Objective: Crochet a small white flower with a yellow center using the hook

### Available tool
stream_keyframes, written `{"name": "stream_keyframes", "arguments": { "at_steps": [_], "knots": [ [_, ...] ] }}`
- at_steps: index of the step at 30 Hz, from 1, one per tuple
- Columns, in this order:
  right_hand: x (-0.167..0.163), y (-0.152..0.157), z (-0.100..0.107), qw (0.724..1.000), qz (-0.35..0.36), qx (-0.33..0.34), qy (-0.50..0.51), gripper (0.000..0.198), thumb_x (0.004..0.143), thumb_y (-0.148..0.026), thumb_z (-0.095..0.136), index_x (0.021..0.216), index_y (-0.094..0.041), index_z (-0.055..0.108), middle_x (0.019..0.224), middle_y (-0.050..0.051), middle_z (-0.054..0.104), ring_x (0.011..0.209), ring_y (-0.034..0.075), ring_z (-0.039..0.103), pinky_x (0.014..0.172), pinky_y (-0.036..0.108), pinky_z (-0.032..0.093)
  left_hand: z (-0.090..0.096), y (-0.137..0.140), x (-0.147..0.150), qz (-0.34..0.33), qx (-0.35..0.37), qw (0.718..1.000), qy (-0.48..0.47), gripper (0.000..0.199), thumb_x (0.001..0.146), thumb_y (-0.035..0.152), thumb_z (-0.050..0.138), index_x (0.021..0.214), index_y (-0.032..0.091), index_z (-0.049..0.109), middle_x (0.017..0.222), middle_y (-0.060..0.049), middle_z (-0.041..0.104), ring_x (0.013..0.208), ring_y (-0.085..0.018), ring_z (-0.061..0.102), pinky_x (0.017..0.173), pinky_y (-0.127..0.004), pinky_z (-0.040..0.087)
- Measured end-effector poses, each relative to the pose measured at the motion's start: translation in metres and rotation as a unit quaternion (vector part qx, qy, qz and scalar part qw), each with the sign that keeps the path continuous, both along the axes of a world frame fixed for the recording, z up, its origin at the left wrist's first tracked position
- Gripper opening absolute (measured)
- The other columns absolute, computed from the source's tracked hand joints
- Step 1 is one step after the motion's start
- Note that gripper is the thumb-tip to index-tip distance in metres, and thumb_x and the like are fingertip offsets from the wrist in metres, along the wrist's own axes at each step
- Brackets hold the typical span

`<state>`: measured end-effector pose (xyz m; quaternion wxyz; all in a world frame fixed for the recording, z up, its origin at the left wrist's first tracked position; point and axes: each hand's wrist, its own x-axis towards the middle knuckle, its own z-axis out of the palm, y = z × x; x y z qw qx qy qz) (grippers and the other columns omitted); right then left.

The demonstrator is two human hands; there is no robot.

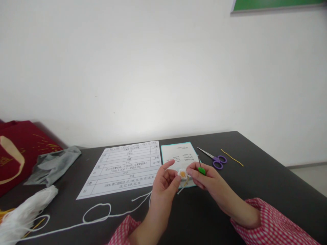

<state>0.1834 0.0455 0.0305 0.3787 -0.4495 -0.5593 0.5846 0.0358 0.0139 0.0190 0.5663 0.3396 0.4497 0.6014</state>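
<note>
A small crocheted flower, white with a yellow centre, is held up between my two hands over the dark table. My left hand pinches its left edge between thumb and fingers. On the other side, the fingertips of my right hand touch the flower's right edge. That hand also grips a crochet hook with a green handle, its metal shaft pointing upward. Short white and yellow yarn ends dangle below the flower. White yarn runs from behind my left hand across the table, with a loop in it.
A white yarn skein lies at the left, near a grey plastic bag and a dark red bag. Printed sheet and teal-edged booklet lie behind my hands. Purple-handled scissors and a yellow yarn piece are at right.
</note>
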Motion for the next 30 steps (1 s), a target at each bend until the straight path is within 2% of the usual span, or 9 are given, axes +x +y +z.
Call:
{"name": "stream_keyframes", "arguments": {
  "at_steps": [11, 30],
  "knots": [
    [-0.0020, -0.0002, -0.0003, 1.000, -0.012, -0.004, 0.006, 0.048, 0.076, -0.065, 0.059, 0.063, -0.020, 0.049, 0.050, -0.007, 0.037, 0.048, 0.009, 0.027, 0.048, 0.027, 0.019, 0.0026, -0.0023, -0.0020, 0.018, -0.012, 1.000, -0.012, 0.042, 0.073, 0.024, 0.075, 0.112, 0.018, 0.062, 0.072, 0.003, 0.061, 0.059, -0.007, 0.048, 0.057, -0.019, 0.038],
    [-0.0010, -0.0009, 0.0006, 1.000, -0.005, 0.016, -0.002, 0.049, 0.079, -0.065, 0.057, 0.062, -0.021, 0.047, 0.050, -0.007, 0.037, 0.048, 0.010, 0.029, 0.050, 0.027, 0.022, 0.0033, -0.0017, -0.0009, 0.023, -0.006, 1.000, -0.002, 0.040, 0.070, 0.027, 0.077, 0.107, 0.020, 0.065, 0.067, 0.004, 0.057, 0.056, -0.009, 0.045, 0.057, -0.022, 0.036]
  ]
}}
